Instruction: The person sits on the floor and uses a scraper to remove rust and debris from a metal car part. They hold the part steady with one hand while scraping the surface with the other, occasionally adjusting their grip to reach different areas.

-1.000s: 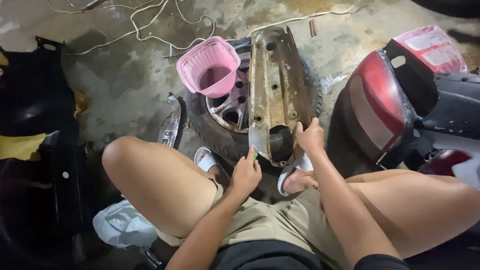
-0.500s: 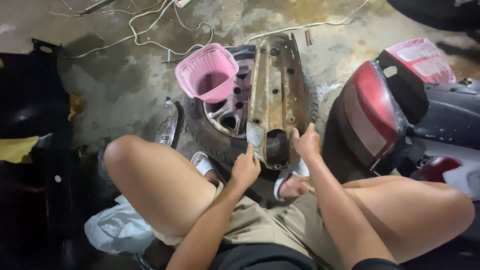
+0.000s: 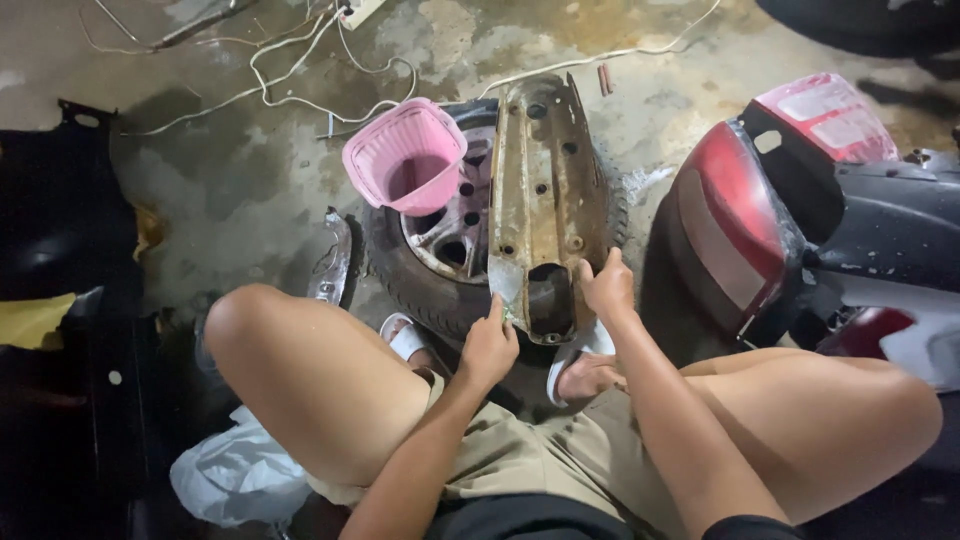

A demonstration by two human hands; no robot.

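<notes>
Both hands grip the rusty metal plate (image 3: 545, 200) lying on the wheel (image 3: 450, 240) — left hand (image 3: 488, 347) pinching its near corner, right hand (image 3: 607, 287) closed on its edge.

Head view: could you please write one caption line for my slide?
Both hands, left hand and right hand, grip the near end of a rusty metal panel lying across a wheel.

— What have you got on down there?

— Khaki shorts (image 3: 520, 450), creased and bunched over my thighs — knees and legs bare below them. A dark top; only its hem shows at the bottom edge.

— Sleeves? Gloves?

— None. My forearms are bare down to the wrists, and my left hand (image 3: 488, 347) and right hand (image 3: 606, 288) are bare too.

— And your feet?

— White slip-on sandals (image 3: 585, 350), open at the toes.
</notes>
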